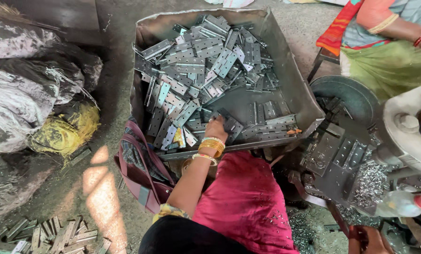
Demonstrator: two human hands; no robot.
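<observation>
— Down in the bin, then: where is the left hand (216,128)?

— Reaching into the big metal tray (299,89), fingers curled down onto a grey metal hinge (232,126) at the near edge of the heap; the hand covers its grip, so whether it has closed on the hinge cannot be told. Gold bangles (212,146) ring the wrist.

— And the right hand (371,239)?

— Low at the frame's bottom right, beside the press, only partly in view. It seems closed around a dark red handle (342,225), though the hold itself is cut off at the edge.

— What fills the tray?

— A loose heap of flat hinges (196,61), piled thick at the far and left sides, thinner on the right, where bare tray floor shows. A small orange scrap (292,131) lies near the front right rim.

— Around the person?

— A magenta garment (248,202) covers the lap just below the tray. A maroon bag (142,176) sits on the floor to the left, touching the tray's corner. More hinges (55,235) lie scattered on the floor at lower left.

— Further out?

— A press machine (351,160) stands right, its bed strewn with small metal pins (372,181). Another person in a green garment (389,61) sits at top right. Bundled sacks (27,94) and yellow fibre (67,131) lie far left.
</observation>
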